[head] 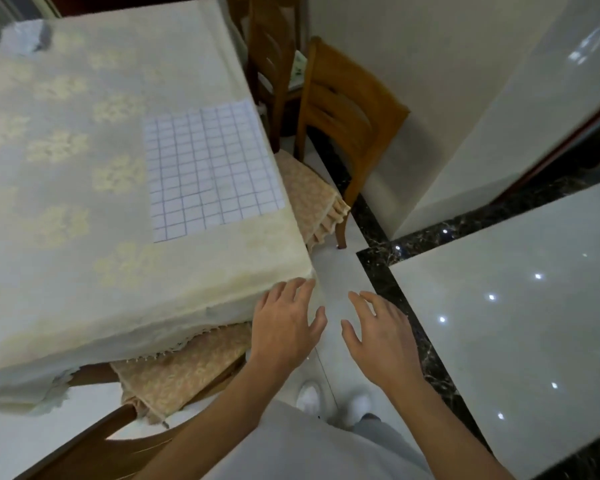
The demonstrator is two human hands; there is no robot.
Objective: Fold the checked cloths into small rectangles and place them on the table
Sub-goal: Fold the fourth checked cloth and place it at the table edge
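Note:
A white cloth with thin blue checks (pixel 212 169) lies flat as a rectangle on the table (pixel 84 202), near its right edge. My left hand (pixel 284 323) hovers by the table's near right corner, fingers spread and relaxed, holding nothing. My right hand (pixel 378 334) is out over the floor to the right of it, also empty with fingers straight. Both hands are apart from the checked cloth. A pale bundle (pixel 28 36) lies at the table's far left corner, too blurred to identify.
The table wears a cream floral tablecloth. Wooden chairs with beige seat covers stand at the right side (pixel 343 109) and at the near side (pixel 174 368). Glossy white floor tiles with dark marble borders (pixel 499 306) spread to the right.

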